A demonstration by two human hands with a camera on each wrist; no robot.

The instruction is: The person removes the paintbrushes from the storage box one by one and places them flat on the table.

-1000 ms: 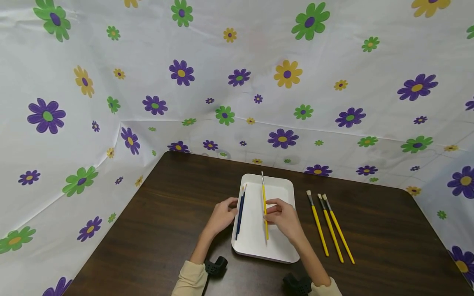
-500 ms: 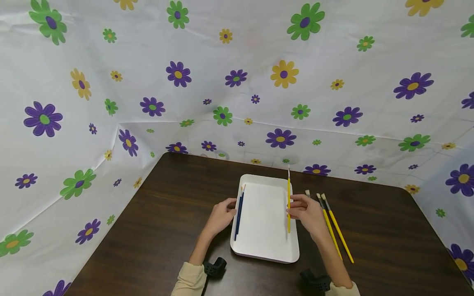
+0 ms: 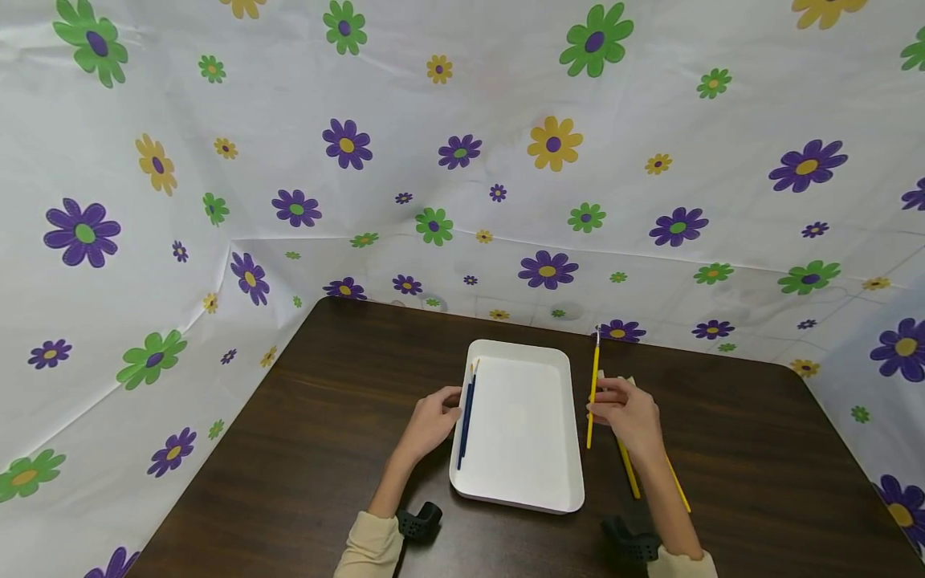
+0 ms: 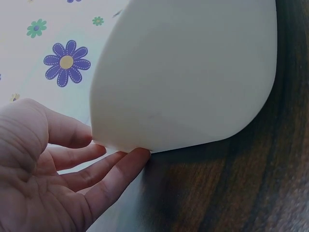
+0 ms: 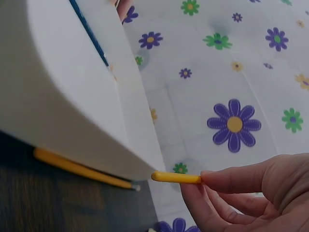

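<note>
Between the white tray (image 3: 523, 425) and the loose brushes (image 3: 630, 472) on the counter (image 3: 325, 401), a yellow brush (image 3: 594, 377) points lengthwise away, bristles far, pinched in the right hand (image 3: 634, 417); the left hand (image 3: 426, 421) grips the tray's left edge.

Yellow paintbrush (image 3: 594, 376) in right grip (image 3: 630, 414), left grip (image 3: 430, 419) at edge of white tray (image 3: 523, 433)

Dark wood-grain table (image 3: 303, 425) — white tray (image 3: 520, 433), yellow brushes (image 3: 630, 472).
</note>
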